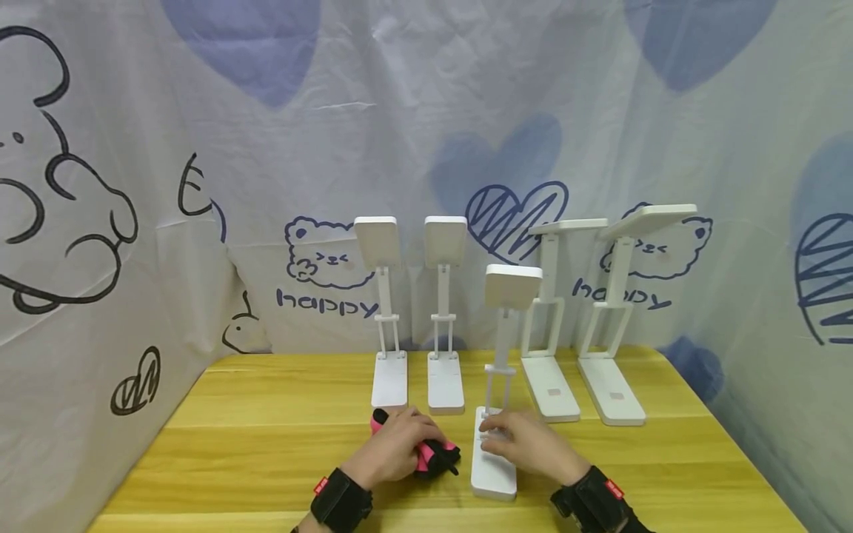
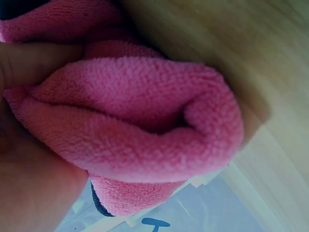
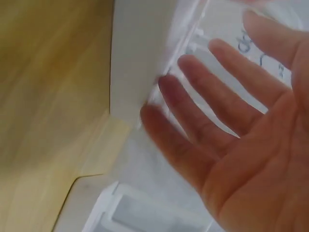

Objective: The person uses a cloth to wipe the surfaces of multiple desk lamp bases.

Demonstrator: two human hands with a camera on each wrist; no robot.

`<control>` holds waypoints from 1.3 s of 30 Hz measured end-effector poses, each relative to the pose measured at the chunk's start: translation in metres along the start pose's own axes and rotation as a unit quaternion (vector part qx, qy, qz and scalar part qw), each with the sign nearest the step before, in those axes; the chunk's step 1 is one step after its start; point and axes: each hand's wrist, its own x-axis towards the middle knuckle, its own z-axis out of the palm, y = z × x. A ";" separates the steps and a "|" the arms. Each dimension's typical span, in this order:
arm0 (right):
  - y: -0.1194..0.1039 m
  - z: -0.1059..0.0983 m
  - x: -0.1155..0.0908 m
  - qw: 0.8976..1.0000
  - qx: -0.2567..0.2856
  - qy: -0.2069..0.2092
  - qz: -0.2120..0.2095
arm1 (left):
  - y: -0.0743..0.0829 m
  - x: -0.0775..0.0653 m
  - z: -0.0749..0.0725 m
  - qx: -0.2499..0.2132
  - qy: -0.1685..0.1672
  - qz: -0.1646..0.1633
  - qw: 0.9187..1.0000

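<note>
My left hand [image 1: 400,444] grips a bunched pink and black cloth [image 1: 441,453] on the table, left of the nearest white folding desk lamp [image 1: 493,474]. Close up in the left wrist view, the pink fleecy cloth [image 2: 154,96] is folded over, with the thumb pressed into it. My right hand [image 1: 536,448] is at the right side of that lamp's base, fingertips over its upper part. In the right wrist view the right hand [image 3: 236,130] has its fingers spread and holds nothing; the white base [image 3: 140,53] is beside the fingertips. Whether they touch it I cannot tell.
Several similar white lamps stand along the back: two at the left, one lamp [image 1: 389,381] outermost, and two at the right, one lamp [image 1: 609,392] outermost. The wooden table [image 1: 266,444] ends at a printed curtain [image 1: 400,111] behind and on both sides.
</note>
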 end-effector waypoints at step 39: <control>-0.020 0.010 -0.011 0.994 -0.081 -0.065 0.014 | 0.002 0.001 0.005 -0.005 -0.009 -0.029 1.000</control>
